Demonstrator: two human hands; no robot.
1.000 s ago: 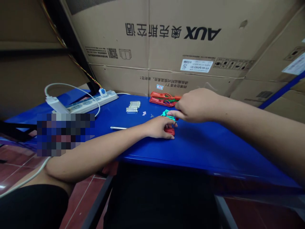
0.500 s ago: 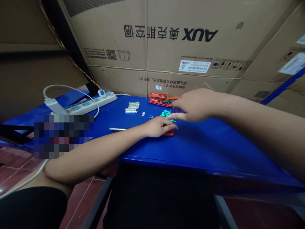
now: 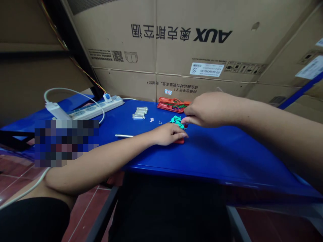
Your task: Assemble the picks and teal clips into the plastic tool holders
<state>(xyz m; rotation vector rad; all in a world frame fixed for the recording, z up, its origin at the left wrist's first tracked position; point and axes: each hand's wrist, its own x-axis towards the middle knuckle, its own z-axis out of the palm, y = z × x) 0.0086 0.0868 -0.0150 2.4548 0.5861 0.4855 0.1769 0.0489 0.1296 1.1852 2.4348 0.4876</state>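
Note:
My left hand (image 3: 168, 134) rests low on the blue table, fingers bent over a red plastic piece (image 3: 179, 141). Most of that piece is hidden under the palm and fingers. Just above it, my right hand (image 3: 205, 109) is closed in a pinch, thumb towards the left hand. Whatever it pinches is mostly covered; a small dark reddish bit shows below the thumb. Beside both hands lies a heap of bright green plastic pieces (image 3: 176, 120). Behind them are red-orange plastic casings (image 3: 170, 105) with green parts inside.
Several silvery metal parts (image 3: 140, 113) lie in a row, near a small pink scrap (image 3: 151, 120) and thin pins (image 3: 160, 122). A metal rod (image 3: 123, 135) lies by my left forearm. A white power strip (image 3: 96, 109) with cables is at left. A large carton (image 3: 161, 50) stands behind.
My right hand has shifted very slightly, its thumb a little up and right, showing more of the green heap. The left hand stays over the red piece.

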